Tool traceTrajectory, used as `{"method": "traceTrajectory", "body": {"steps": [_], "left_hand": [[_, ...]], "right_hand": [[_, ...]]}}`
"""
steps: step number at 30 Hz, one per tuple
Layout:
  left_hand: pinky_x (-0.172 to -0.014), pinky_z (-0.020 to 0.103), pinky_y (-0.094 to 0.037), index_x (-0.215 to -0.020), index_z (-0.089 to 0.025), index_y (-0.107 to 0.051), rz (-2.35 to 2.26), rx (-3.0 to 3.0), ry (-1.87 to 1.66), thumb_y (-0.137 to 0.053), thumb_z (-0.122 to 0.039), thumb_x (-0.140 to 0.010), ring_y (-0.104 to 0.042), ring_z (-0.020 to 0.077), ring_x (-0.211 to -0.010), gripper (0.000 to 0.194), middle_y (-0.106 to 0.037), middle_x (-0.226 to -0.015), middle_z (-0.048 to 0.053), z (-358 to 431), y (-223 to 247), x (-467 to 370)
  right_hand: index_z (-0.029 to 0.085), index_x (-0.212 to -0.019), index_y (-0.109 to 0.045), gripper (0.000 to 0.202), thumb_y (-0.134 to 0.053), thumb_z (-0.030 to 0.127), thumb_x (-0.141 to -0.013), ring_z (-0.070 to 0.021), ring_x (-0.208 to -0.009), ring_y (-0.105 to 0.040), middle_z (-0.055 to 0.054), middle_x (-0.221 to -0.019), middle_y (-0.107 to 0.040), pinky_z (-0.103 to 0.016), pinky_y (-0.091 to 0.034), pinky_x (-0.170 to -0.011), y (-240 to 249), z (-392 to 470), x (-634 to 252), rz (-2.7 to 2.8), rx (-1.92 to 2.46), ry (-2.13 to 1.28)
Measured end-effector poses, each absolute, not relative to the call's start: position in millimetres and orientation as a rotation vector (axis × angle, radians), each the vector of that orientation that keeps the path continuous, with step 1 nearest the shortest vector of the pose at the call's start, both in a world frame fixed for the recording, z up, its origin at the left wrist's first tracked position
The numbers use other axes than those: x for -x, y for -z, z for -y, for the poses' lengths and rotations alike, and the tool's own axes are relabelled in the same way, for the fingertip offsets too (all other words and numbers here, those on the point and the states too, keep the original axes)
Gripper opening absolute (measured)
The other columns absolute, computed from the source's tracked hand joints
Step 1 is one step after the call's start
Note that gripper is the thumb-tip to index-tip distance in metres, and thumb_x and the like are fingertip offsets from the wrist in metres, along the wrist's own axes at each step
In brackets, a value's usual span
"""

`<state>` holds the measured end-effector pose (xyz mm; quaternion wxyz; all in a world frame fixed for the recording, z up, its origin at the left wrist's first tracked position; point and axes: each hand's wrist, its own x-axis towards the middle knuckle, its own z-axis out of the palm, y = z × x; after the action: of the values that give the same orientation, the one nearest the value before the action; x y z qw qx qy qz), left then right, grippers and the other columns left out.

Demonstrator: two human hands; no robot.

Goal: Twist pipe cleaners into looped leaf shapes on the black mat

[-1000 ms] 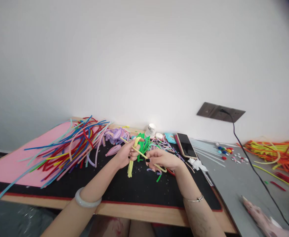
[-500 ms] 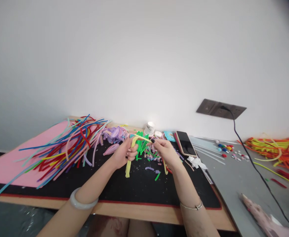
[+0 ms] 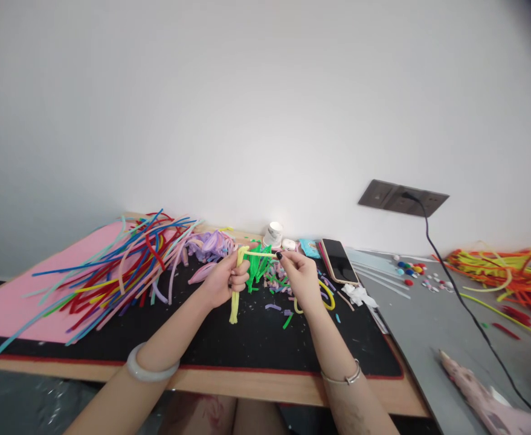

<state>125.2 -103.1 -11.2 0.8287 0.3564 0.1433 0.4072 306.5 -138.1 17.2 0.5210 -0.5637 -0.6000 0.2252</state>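
Yellow bundle point(image 3: 235, 306), partly hidden
Left hand point(image 3: 223, 281) covers its middle; right of the grip, the edge cuts orange strips point(image 3: 524, 283).

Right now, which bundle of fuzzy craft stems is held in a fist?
The pale yellow bundle, gripped upright by the left hand. The bright green bundle behind it, the multicoloured pile at left and the orange-and-yellow bundle at far right are not gripped.

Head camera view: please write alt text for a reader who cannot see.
The left hand grips a yellow bundle of fuzzy stems; the right hand pinches a yellow strand running from its top. Loose colourful stems lie left, a phone right.
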Motion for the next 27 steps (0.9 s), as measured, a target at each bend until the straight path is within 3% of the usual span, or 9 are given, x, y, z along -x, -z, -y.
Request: {"method": "traceTrajectory", "body": {"steps": [8, 17, 27], "left_hand": [[-0.036, 0.013, -0.011, -0.08, -0.018, -0.05, -0.316, -0.745, -0.845, -0.046, -0.042, -0.087, -0.008, 0.0035, -0.038, 0.025, -0.015, -0.053, -0.009, 101, 13, -126], [-0.035, 0.012, -0.012, -0.096, -0.022, -0.05, -0.328, -0.834, -0.851, -0.046, -0.043, -0.087, -0.009, 0.0037, -0.038, 0.023, -0.02, -0.053, -0.01, 104, 12, -127], [-0.036, 0.013, -0.011, -0.115, -0.023, -0.047, -0.422, -1.037, -0.786, -0.041, -0.05, -0.087, -0.011, 0.0035, -0.039, 0.039, -0.022, -0.055, -0.009, 113, 15, -137]], "right_hand": [[0.013, -0.072, -0.065, 0.027, -0.054, 0.037, -0.075, -0.0089, -0.049, -0.027, 0.003, -0.053, -0.037, -0.022, -0.023, -0.047, -20, 140, -303, 1.357, 1.358, -0.554], [0.014, -0.07, -0.061, 0.028, -0.05, 0.038, -0.078, -0.0094, -0.049, -0.029, 0.003, -0.052, -0.036, -0.022, -0.024, -0.046, -12, 141, -293, 1.42, 1.294, -0.632], [0.016, -0.067, -0.055, 0.025, -0.044, 0.033, -0.083, -0.0107, -0.052, -0.038, 0.002, -0.056, -0.043, -0.022, -0.029, -0.051, -8, 141, -287, 1.603, 1.309, -0.593]]}}
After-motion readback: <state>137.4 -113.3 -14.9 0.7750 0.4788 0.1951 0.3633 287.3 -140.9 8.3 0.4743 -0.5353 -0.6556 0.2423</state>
